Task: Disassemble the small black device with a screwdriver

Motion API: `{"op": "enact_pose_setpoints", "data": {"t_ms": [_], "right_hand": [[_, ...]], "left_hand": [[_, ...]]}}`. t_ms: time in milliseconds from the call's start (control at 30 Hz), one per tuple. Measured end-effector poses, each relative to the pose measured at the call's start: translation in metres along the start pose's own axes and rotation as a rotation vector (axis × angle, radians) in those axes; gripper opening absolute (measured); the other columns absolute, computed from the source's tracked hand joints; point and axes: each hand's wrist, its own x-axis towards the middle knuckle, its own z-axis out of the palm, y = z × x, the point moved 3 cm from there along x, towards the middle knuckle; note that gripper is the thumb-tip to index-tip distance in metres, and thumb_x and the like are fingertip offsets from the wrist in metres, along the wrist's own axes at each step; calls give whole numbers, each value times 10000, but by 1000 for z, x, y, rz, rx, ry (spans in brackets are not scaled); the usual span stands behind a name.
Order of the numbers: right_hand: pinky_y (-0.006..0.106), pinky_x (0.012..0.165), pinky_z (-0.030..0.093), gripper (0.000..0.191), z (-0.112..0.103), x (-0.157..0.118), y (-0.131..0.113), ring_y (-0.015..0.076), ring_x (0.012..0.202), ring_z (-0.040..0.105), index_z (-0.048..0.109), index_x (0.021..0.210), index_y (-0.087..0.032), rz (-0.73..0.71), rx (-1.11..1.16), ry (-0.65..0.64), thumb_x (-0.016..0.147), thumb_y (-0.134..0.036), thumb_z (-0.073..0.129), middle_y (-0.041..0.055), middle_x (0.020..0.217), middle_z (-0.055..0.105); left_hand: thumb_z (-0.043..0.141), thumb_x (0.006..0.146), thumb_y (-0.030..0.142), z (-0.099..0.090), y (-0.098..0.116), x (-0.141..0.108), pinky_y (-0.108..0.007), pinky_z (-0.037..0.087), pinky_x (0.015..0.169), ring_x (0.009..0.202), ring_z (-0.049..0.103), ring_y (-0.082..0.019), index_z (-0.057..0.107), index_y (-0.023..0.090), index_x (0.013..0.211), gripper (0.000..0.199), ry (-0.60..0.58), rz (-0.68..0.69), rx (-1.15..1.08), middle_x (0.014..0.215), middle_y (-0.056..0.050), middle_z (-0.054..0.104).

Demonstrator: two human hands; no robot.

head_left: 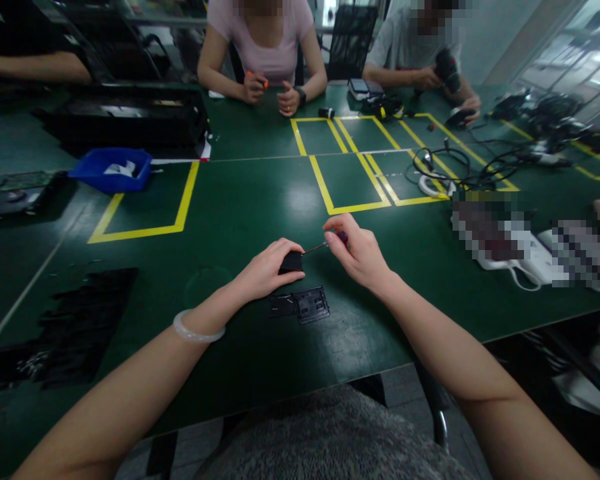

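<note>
My left hand (pixel 267 269) is closed around a small black plastic part (pixel 292 262), gripping it just above the green tabletop. In my right hand (pixel 356 252) is a screwdriver (pixel 342 238) with a dark handle, pinched between the fingers. Its thin shaft points left, and the tip meets the right edge of the black part; whether a screw sits there is too small to tell. Just below my left hand, a flat black plastic piece (pixel 313 305) with slots lies on the table, beside another thin dark piece (pixel 282 305) with small bright pins.
A blue tray (pixel 113 170) stands at the left behind black plastic parts (pixel 87 320) and screws. Yellow tape (pixel 180 213) marks the green table (pixel 250 193). Cables (pixel 480 167) and a white power strip (pixel 540 260) lie right. Co-workers sit across; one holds a power drill (pixel 447 70).
</note>
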Motion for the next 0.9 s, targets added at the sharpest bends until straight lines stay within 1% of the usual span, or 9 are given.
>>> {"op": "enact_pose_setpoints", "data": {"t_ms": [100,167,267,467,533,667,733,833,900], "right_hand": [[255,630,415,129,0,0,0,132,641,585,562,969,-221,18,-1,-13,976,-325,487,-9,734,603],[255,627,418,122,1,0,0,130,630,578,557,1044,-224,28,2,-7,965,-275,478,-14,749,603],[261,648,432,194,1,-1,0,133,650,582,536,1137,-224,19,14,-2,953,-245,478,-14,786,604],[252,625,410,142,1,0,-1,122,624,566,571,963,-213,8,12,-31,967,-343,514,-15,734,590],[248,617,407,121,1,-1,0,119,617,562,569,1004,-212,17,18,-19,963,-299,497,-19,732,587],[253,621,419,200,1,-1,-1,119,614,548,545,1128,-210,17,32,-3,940,-242,483,-19,772,592],[260,644,429,169,1,-1,-2,127,645,565,557,1091,-213,7,29,-16,953,-280,487,-13,777,599],[263,645,423,151,0,0,-1,131,652,575,574,967,-215,0,18,-36,966,-349,505,-11,750,603],[260,635,417,139,0,0,-1,128,643,576,572,954,-216,9,18,-32,967,-336,503,-11,743,603]], "left_hand": [[640,903,412,0,0,0,-417,471,984,1124,585,-263,541,219,1169,343,-4,-8,-4,1188,-78,592],[635,903,416,0,0,0,-423,474,981,1121,586,-265,545,224,1162,335,-3,-11,-5,1185,-78,594],[632,904,417,0,0,0,-416,479,969,1114,587,-263,544,225,1166,336,1,-5,-4,1177,-76,594],[650,895,405,1,-1,0,-408,470,985,1117,587,-257,544,218,1172,351,2,-2,0,1186,-69,597],[648,898,400,1,0,0,-409,469,985,1120,585,-257,541,219,1172,345,2,-5,-3,1187,-71,596],[643,905,398,0,0,0,-410,470,981,1123,582,-258,537,222,1170,336,1,-4,-7,1185,-74,592],[639,907,406,0,-1,0,-410,470,982,1129,580,-259,535,226,1174,338,0,-3,-4,1189,-74,591],[637,909,409,1,-2,0,-407,469,982,1131,578,-258,533,229,1179,341,-1,0,2,1193,-71,590],[637,909,406,1,-2,0,-404,468,982,1128,579,-254,533,229,1178,339,-1,-1,3,1192,-69,589]]}}
